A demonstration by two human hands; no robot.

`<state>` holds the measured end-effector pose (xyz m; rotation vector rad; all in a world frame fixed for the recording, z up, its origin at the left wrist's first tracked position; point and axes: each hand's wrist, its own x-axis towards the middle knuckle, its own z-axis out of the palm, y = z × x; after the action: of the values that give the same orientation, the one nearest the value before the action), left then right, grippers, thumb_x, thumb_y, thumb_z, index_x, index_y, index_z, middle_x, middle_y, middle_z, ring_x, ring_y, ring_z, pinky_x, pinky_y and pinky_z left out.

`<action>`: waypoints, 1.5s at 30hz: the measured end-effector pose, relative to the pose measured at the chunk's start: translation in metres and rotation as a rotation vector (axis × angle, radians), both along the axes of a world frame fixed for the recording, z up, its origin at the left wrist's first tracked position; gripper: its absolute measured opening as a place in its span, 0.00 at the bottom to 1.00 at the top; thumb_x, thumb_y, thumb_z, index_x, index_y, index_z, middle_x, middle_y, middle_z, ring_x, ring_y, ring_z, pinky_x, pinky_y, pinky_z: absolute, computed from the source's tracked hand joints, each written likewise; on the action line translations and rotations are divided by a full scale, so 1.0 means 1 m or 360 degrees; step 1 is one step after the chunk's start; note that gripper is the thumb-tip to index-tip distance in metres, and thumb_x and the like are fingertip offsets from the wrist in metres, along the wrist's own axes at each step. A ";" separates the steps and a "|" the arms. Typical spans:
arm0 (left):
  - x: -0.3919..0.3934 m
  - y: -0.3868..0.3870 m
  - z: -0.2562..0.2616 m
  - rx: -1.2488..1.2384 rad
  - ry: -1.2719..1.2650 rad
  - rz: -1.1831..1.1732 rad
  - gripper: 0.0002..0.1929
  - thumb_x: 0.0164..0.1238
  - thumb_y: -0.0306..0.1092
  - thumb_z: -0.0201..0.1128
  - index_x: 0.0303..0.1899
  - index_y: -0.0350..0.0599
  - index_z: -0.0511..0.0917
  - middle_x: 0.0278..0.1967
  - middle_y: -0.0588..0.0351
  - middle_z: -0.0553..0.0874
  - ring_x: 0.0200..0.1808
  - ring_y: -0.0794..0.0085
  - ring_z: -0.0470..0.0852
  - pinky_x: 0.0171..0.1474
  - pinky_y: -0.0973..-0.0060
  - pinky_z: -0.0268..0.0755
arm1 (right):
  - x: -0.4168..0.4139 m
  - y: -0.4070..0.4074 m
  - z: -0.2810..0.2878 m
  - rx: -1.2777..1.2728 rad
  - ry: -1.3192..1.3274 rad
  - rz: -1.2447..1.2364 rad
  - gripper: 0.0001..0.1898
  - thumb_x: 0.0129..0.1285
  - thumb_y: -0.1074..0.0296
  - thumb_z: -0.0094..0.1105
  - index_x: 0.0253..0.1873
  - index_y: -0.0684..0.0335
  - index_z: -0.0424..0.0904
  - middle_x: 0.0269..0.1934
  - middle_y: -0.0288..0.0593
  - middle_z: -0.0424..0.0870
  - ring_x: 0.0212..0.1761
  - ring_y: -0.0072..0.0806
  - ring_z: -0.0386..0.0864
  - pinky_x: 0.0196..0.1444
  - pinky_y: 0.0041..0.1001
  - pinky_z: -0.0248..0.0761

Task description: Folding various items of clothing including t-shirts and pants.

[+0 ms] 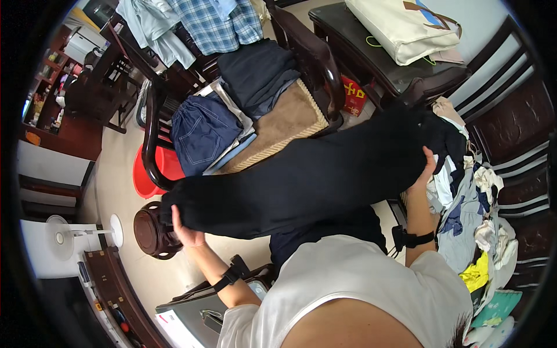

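Observation:
A long black garment [287,182], probably trousers, is stretched crosswise in front of my body. My left hand [188,228] grips its left end, the thumb lying over the cloth and the fingers hidden beneath. At the other end my right hand [424,172] holds the cloth, with part of the garment bunched past it. Behind the garment stands a dark wooden armchair with a brown cushion [287,117]. Folded dark blue jeans [206,130] lie on that seat beside a stack of folded black clothes [256,71].
Loose clothes [461,213] are heaped on a wooden bench at the right. A canvas bag [404,35] rests on a dark side table [348,30]. A plaid shirt [213,26] hangs over the chair back. A red basin [152,169], a wooden stool [150,230] and a white fan [61,237] stand left.

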<state>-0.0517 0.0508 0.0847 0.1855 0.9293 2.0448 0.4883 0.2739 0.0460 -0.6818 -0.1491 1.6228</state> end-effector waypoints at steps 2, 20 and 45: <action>0.043 0.026 0.010 -0.0342 0.0282 -0.0009 0.21 0.70 0.40 0.60 0.60 0.42 0.74 0.54 0.54 0.82 0.54 0.63 0.82 0.61 0.65 0.72 | 0.002 0.003 -0.015 0.0008 0.0001 -0.0012 0.20 0.59 0.60 0.54 0.51 0.66 0.80 0.46 0.46 0.85 0.45 0.40 0.82 0.52 0.36 0.75; 0.262 0.084 -0.091 -0.0881 0.3309 -0.1135 0.46 0.48 0.22 0.64 0.73 0.61 0.55 0.71 0.45 0.61 0.36 0.52 0.86 0.38 0.63 0.82 | 0.079 -0.003 -0.013 0.0190 -0.0144 -0.0548 0.18 0.62 0.59 0.54 0.49 0.66 0.80 0.47 0.46 0.84 0.47 0.39 0.82 0.53 0.34 0.75; 0.295 0.093 -0.095 0.0053 0.3161 -0.1651 0.39 0.56 0.44 0.64 0.71 0.52 0.60 0.75 0.46 0.51 0.76 0.48 0.47 0.74 0.49 0.43 | -0.065 -0.023 0.102 0.0646 -0.0207 0.0141 0.21 0.52 0.65 0.52 0.52 0.64 0.75 0.66 0.51 0.70 0.67 0.43 0.68 0.68 0.37 0.61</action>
<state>0.2429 0.1435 -0.0100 2.3300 1.2728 0.3391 0.4236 0.2513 0.1481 -0.4698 -0.5938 1.5678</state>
